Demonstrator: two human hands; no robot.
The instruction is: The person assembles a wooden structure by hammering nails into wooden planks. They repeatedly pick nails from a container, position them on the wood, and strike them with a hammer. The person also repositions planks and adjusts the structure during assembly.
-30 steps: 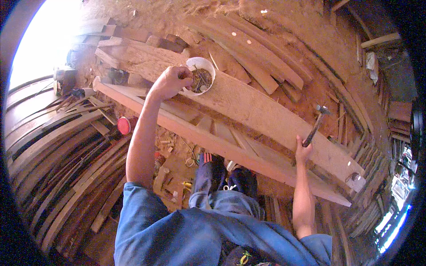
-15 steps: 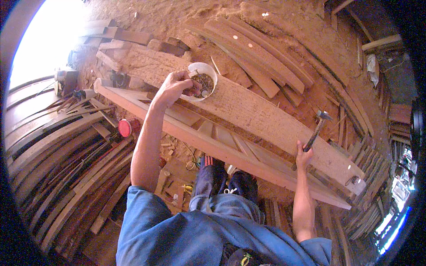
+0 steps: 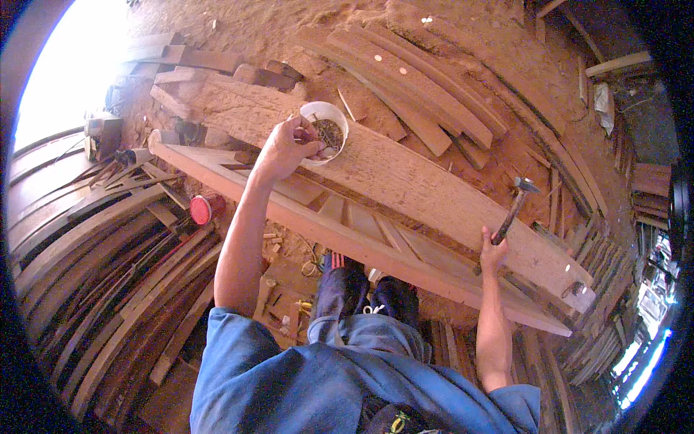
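My left hand (image 3: 284,150) is at the near left rim of a white plastic tub (image 3: 316,110), fingers bent in a pinch over its mouth. Whatever is between the fingertips is too small to make out. Inside the tub lie many thin nails (image 3: 332,134), and it stands on a long, broad wooden plank (image 3: 416,184). Off to the right, my right hand (image 3: 494,253) is closed round the handle of a hammer (image 3: 512,213), its metal head pointing up and away over the plank's far edge. Nearer me, a long wooden frame with slanted crosspieces (image 3: 325,230) runs alongside the plank.
A red-lidded can (image 3: 202,210) stands left of the frame. Stacked timber strips (image 3: 123,289) fill the left side. Curved boards (image 3: 412,90) lie on the sawdust-covered ground beyond the plank. More wood pieces (image 3: 607,289) are piled at the right.
My left fingers have lifted from inside the tub to its near left rim. My right hand still holds the hammer in nearly the same place. The view has shifted slightly.
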